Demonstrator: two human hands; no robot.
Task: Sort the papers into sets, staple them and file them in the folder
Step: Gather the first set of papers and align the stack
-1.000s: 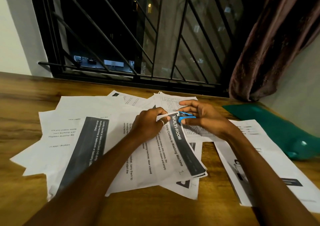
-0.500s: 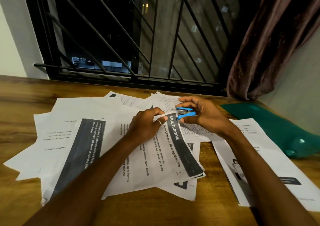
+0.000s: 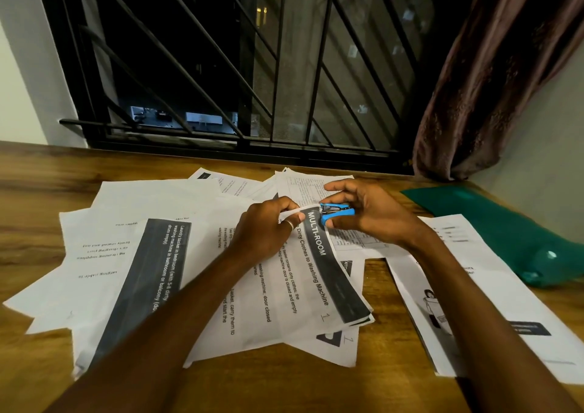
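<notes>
Stapler (image 3: 337, 213), one, in right hand (image 3: 374, 215), left hand (image 3: 264, 230) pinching one paper set (image 3: 317, 275)

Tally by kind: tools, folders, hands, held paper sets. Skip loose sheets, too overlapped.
Blue stapler: 1
Green folder: 1
MULTI-ROOM paper set: 1
Hands: 2 (left hand, right hand)
Total: 5
</notes>
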